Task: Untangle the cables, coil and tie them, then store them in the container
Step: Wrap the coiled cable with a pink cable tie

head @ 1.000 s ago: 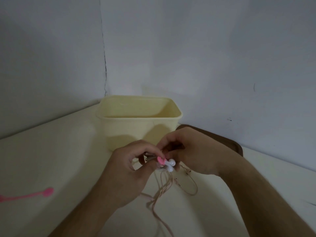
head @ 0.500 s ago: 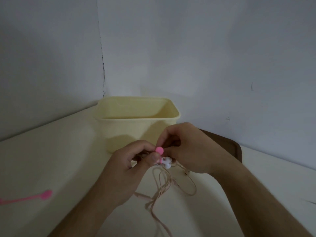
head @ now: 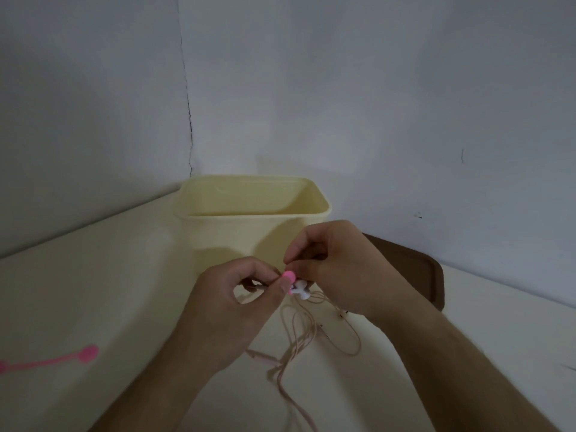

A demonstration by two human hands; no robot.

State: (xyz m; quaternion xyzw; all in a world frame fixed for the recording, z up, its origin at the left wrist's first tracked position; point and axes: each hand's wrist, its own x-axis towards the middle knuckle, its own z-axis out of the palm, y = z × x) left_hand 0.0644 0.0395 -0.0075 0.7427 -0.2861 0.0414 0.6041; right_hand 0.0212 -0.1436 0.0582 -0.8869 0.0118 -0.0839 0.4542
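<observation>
Btwn both hands' fingers (head: pixel 282 283): pink tie (head: pixel 289 275) w/ white earbuds (head: pixel 300 289).

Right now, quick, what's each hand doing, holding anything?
Left hand: closed, pinching the pink tie at the earphone cable.
Right hand: closed, fingertips pinched at the white earbuds.

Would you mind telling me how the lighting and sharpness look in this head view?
Head view: dim and flat, with no glare; the tub throws a soft shadow on its own front; the thin cable and pink tie between the hands look soft; the wide lens bends the wall seam.
</observation>
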